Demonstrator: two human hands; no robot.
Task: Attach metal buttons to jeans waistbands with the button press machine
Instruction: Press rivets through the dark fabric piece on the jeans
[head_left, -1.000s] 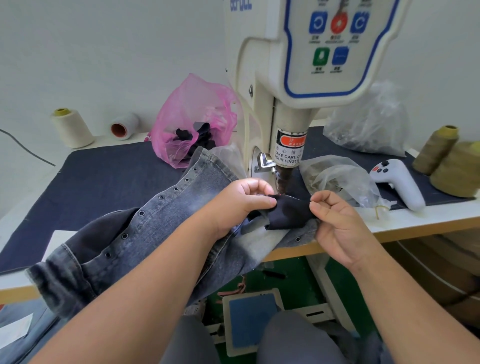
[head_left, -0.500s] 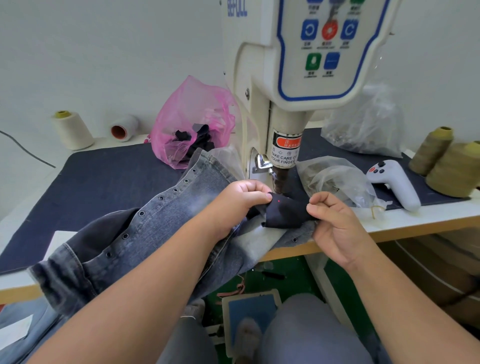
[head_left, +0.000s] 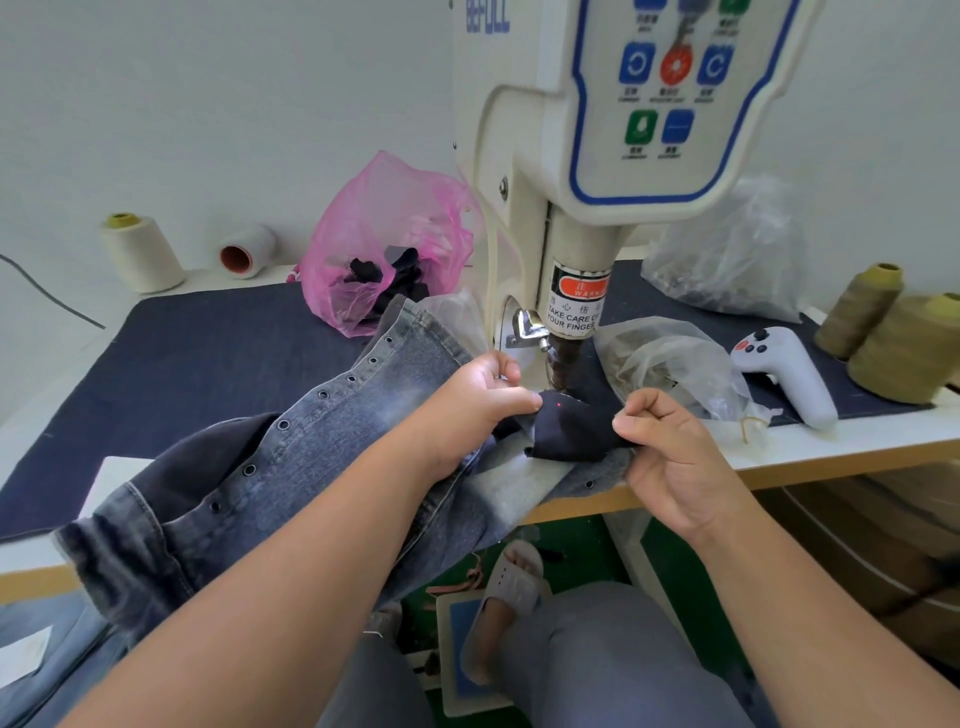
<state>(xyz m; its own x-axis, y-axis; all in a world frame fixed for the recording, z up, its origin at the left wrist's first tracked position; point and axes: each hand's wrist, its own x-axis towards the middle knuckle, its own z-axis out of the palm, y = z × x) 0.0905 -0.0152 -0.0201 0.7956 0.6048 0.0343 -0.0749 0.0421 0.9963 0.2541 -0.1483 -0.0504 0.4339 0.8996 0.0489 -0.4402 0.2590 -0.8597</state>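
Denim (head_left: 291, 467) is spread across the table (head_left: 831, 447), its dark patch (head_left: 571, 431) pinched taut between left hand (head_left: 467, 410) and right hand (head_left: 670, 457), so the red dot (head_left: 558, 405) is likely placed beneath the press (head_left: 563, 358). A foot (head_left: 506, 597) is rested on the pedal (head_left: 457, 691), seemingly ready.

bare forearms, grey trousers (head_left: 613, 654), grey slipper (head_left: 511, 587)

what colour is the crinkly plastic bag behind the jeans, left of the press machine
Translucent pink plastic bag, with dark scraps inside; seen in the head view.
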